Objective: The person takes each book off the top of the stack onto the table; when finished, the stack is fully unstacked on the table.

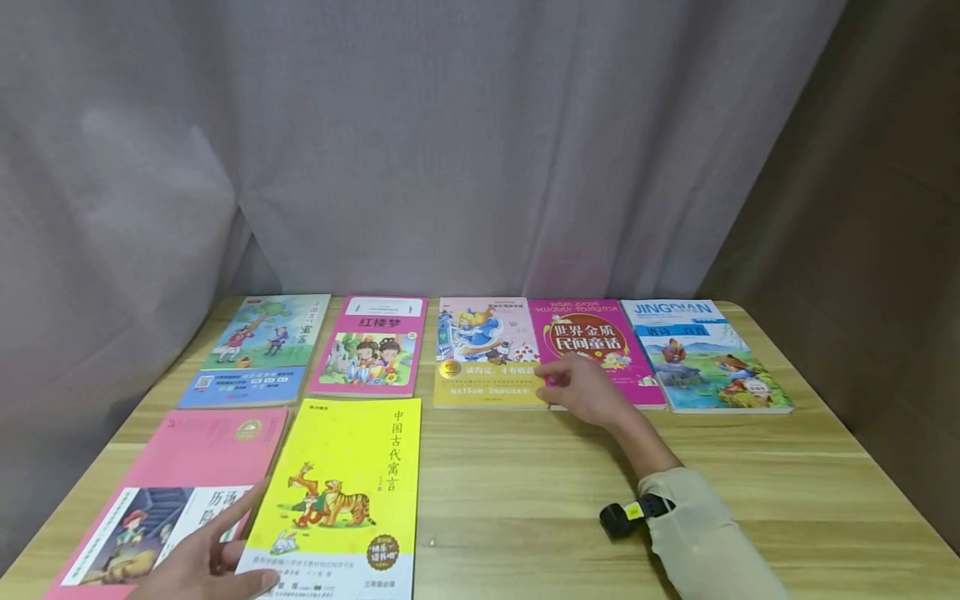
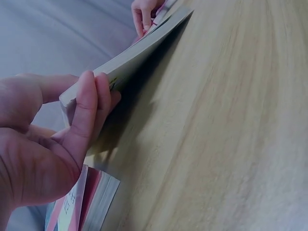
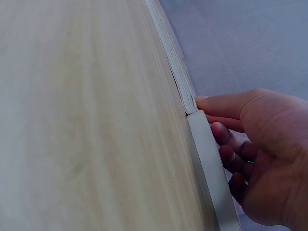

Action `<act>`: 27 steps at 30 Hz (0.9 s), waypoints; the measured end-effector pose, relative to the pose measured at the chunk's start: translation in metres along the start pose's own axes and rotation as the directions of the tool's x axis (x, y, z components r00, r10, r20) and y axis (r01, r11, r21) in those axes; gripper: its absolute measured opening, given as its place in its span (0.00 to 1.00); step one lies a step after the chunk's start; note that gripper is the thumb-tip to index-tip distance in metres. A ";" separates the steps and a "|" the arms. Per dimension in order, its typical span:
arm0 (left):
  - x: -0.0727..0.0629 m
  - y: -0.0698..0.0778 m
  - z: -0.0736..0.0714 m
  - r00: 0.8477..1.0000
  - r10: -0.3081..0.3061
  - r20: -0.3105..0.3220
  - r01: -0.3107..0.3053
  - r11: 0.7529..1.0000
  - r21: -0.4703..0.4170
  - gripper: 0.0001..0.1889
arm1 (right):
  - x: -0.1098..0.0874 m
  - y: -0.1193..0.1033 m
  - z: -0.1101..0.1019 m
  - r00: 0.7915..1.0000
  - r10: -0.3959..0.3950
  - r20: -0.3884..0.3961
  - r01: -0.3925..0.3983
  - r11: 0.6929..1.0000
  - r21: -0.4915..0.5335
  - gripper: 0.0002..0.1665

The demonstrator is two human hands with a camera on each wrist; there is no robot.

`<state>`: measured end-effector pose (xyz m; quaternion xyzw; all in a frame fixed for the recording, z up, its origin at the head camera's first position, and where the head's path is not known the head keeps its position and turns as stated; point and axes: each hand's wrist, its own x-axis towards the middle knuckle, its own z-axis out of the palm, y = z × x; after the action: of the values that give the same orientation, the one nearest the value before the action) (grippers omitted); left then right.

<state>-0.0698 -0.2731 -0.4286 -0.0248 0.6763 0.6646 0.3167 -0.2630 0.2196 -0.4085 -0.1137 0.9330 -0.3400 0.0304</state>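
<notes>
My left hand grips the lower left edge of a yellow book with animals on its cover. In the left wrist view, this yellow book tilts above the table, pinched between thumb and fingers. My right hand rests at the seam between a pink-and-yellow book with a girl on it and a magenta book. Seen from the right wrist, the thumb touches near a book corner, with the other fingers loosely bent over the neighbouring book; their tips are partly hidden.
A blue-and-white book lies right of the magenta one. Further left lie a green-and-blue book and a pink book. Another pink book lies partly under the left hand. Grey curtain stands behind the wooden table.
</notes>
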 end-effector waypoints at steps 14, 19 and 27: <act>-0.007 0.018 0.001 0.985 -0.091 -0.148 0.139 0.924 0.357 0.55 | 0.001 -0.002 0.001 1.000 -0.011 -0.002 0.011 1.000 0.003 0.24; -0.018 0.038 0.004 0.945 -0.138 -0.298 0.285 0.795 0.535 0.49 | 0.001 -0.002 0.001 1.000 -0.013 0.001 0.013 1.000 0.001 0.24; -0.023 0.059 0.007 0.944 0.032 -0.329 0.189 0.766 0.615 0.43 | 0.001 -0.003 0.001 1.000 -0.016 -0.006 0.016 1.000 0.001 0.24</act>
<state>-0.0761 -0.2687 -0.3651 -0.0521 0.9020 0.3680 0.2199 -0.2630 0.2167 -0.4078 -0.1202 0.9320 -0.3411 0.0249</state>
